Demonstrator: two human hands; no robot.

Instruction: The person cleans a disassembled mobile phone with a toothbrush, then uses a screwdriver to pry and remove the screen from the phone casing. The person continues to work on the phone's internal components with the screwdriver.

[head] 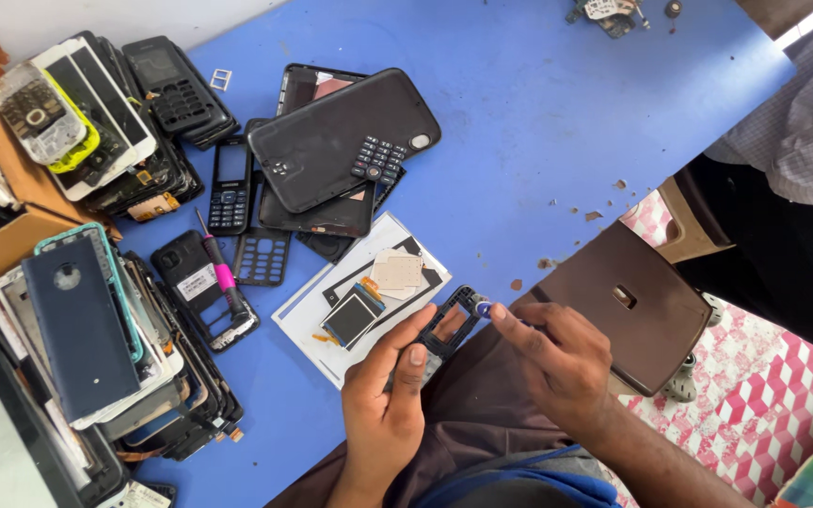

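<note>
Left hand (383, 395) fingers pinch a black phone frame (452, 320); right hand (557, 362) grips a small screwdriver (484, 309) on its edge. Just past the fingertips: a loose screen (352, 315) on a white sheet (308, 325), phone piles (105, 339) beyond.

the two hands, the left hand (383, 395) and the right hand (557, 362), are bare, with no rings, watch or gloves showing. both forearms are uncovered up to the bottom edge of the view. below the hands lies dark brown cloth clothing (468, 414) over the lap, and beneath the wrists a bright blue garment edge (519, 489) over a grey-blue layer.
</note>
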